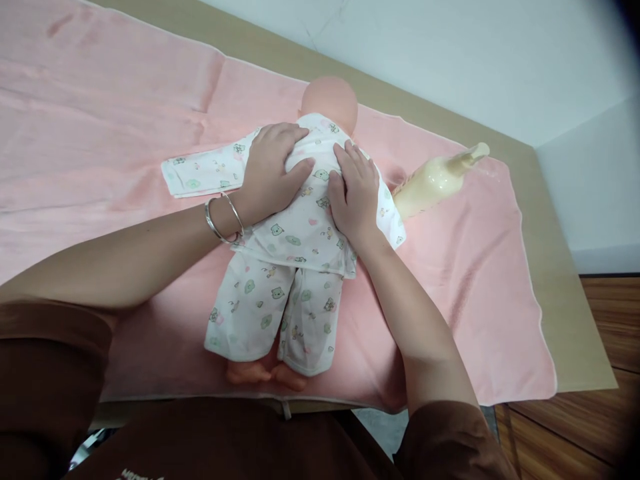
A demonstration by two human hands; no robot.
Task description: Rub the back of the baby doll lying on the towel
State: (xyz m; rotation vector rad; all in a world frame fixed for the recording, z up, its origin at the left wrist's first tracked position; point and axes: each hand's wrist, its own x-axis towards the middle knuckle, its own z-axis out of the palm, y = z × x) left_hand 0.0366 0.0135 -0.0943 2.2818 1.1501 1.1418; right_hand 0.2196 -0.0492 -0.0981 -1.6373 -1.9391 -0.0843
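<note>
A baby doll [293, 260] in white printed pyjamas lies on a pink towel [100, 113], its bare head [329, 100] pointing away from me and its feet [265, 375] near the table's front edge. My left hand [273, 170], with bracelets on the wrist, lies on the doll's upper body, fingers stretched over the white jacket. My right hand [354, 193] rests flat beside it on the right of the doll's body. An empty jacket sleeve [205, 172] lies spread out to the left. Neither hand grips anything.
A cream-coloured bottle-shaped object [437, 179] lies on the towel to the right of the doll. The towel covers a beige table [565, 293] against a white wall. Wooden floor [610, 333] shows at the right.
</note>
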